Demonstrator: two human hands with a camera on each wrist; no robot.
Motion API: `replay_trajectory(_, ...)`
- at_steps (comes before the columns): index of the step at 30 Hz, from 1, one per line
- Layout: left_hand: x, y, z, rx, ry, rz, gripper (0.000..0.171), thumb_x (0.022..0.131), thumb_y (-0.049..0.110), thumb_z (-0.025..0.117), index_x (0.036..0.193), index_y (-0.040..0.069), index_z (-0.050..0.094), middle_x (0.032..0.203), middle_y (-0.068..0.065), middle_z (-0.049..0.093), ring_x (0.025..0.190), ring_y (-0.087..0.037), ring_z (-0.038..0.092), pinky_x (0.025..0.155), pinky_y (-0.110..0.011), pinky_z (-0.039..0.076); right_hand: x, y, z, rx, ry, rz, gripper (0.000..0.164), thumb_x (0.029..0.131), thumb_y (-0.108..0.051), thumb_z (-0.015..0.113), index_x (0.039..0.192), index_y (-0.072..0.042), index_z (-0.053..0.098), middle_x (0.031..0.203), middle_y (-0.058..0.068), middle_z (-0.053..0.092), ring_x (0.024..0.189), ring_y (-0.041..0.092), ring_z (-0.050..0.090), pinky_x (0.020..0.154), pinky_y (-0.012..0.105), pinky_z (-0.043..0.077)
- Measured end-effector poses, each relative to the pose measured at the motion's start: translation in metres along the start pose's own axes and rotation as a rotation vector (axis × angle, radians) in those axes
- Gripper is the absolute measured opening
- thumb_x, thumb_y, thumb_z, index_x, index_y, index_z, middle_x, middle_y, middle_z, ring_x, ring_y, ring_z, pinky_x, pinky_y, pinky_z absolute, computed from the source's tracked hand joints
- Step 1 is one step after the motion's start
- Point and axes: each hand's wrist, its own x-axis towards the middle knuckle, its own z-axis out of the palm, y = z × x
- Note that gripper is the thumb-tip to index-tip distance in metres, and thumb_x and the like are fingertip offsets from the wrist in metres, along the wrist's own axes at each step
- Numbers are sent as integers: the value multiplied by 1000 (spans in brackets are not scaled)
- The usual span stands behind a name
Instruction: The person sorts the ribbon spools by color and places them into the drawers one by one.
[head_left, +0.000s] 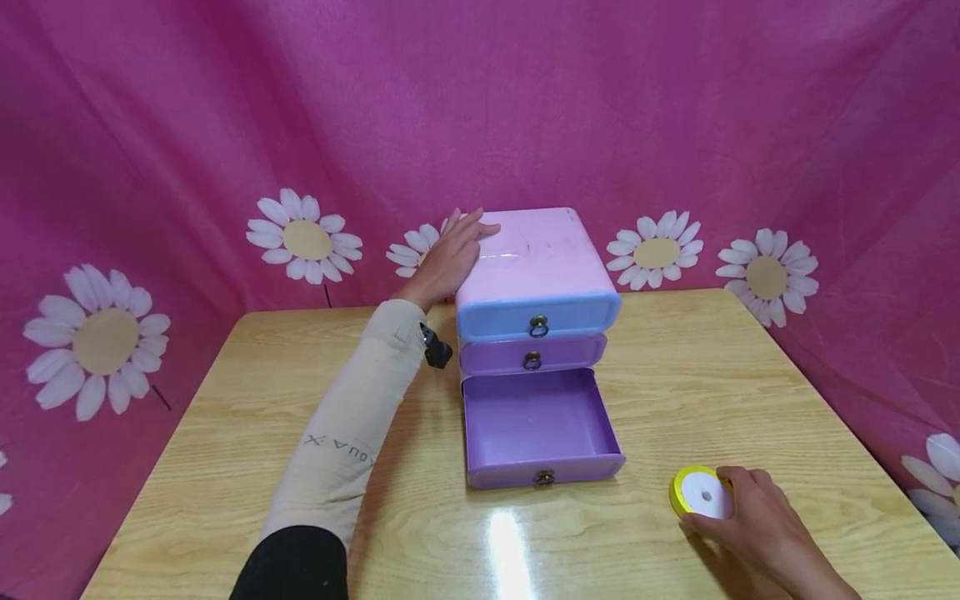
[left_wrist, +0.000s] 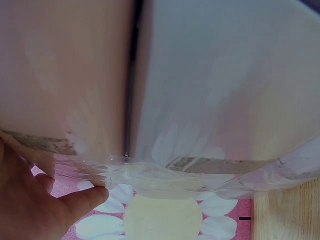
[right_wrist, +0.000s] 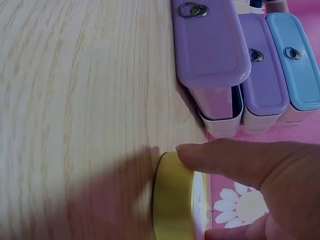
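A small chest of drawers (head_left: 525,250) with a pink top stands at the back middle of the table. Its bottom purple drawer (head_left: 536,421) is pulled out and holds nothing; the purple middle drawer (head_left: 534,356) and the blue top drawer (head_left: 540,317) are in. My left hand (head_left: 447,260) rests on the chest's upper left edge, fingers spread over the top. To the right of the pulled-out drawer, my right hand (head_left: 765,521) grips a yellow ribbon spool (right_wrist: 172,200) between thumb and fingers. Whether the spool touches the table cannot be told.
The wooden table (head_left: 300,350) runs out on both sides of the chest. Behind it hangs a pink curtain (head_left: 420,108) with large white flowers. A small black device (head_left: 437,347) is strapped at the left wrist.
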Motion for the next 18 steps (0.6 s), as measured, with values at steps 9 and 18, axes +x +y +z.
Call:
replay_trajectory(9,-1,1,0,-11,-1,-4,49,98,29,28,141,24,51,160,3,20,148,-17,-2,118,-48,1,-2,1,2,-24,65,-49,81,64,-40,86,114,15,53,96,25,54,83,31,53,63,35,45)
replay_trajectory(18,-1,0,1,-11,-1,-19,49,98,29,28,142,25,50,160,5,19,148,-15,-4,118,-48,0,0,-3,2,-39,112,-81,80,64,-39,84,115,16,55,100,29,56,87,36,55,65,39,45)
